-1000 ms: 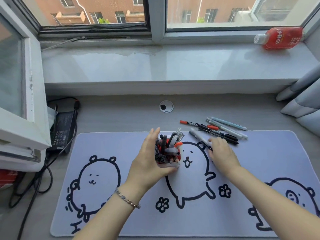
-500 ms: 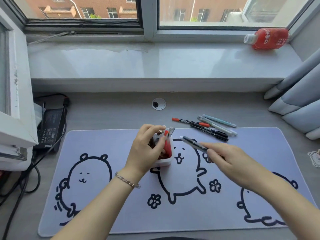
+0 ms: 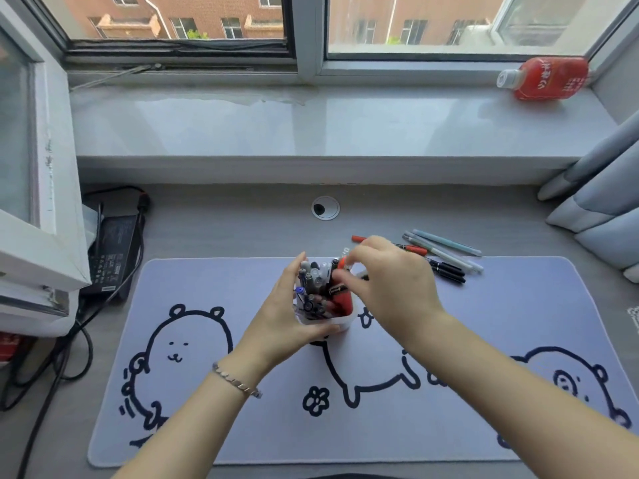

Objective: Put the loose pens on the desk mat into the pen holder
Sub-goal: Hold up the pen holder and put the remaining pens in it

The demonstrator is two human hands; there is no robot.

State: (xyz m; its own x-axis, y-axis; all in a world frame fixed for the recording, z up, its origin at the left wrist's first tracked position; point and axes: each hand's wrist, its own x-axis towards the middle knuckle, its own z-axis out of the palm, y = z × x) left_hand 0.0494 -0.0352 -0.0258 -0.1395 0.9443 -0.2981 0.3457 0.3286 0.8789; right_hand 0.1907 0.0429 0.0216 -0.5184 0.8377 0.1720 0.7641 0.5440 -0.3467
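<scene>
- The window (image 3: 311,25) spans the top of the view, with brick buildings beyond the glass; its upper part is cut off by the frame edge.
- A pale windowsill (image 3: 276,129) runs the full width below it; a red bottle (image 3: 546,79) lies on its side at the right end.
- The grey counter (image 3: 224,233) sits below the sill, with a round cable port (image 3: 325,208) near its back edge; grey curtains (image 3: 601,198) hang at the right, partly out of frame.
- A lilac desk mat (image 3: 518,305) printed with outlined bears covers most of the counter; its near edge is partly hidden by the forearms.
- A black power adapter (image 3: 114,250) and dark cables (image 3: 69,357) lie at the left, half tucked under an open window sash.
- The pen holder (image 3: 332,321), a white cup crammed with pens, stands on the mat near its centre.
- The left hand (image 3: 287,323) curls around the holder's left side and front, gripping it.
- The right hand (image 3: 387,288) hovers over the holder's right rim with fingers bunched together; whatever it pinches is blurred and I cannot tell for sure.
- The loose pens (image 3: 446,261) lie in a fan at the mat's far edge, just right of the right hand; their left ends are hidden behind it.
</scene>
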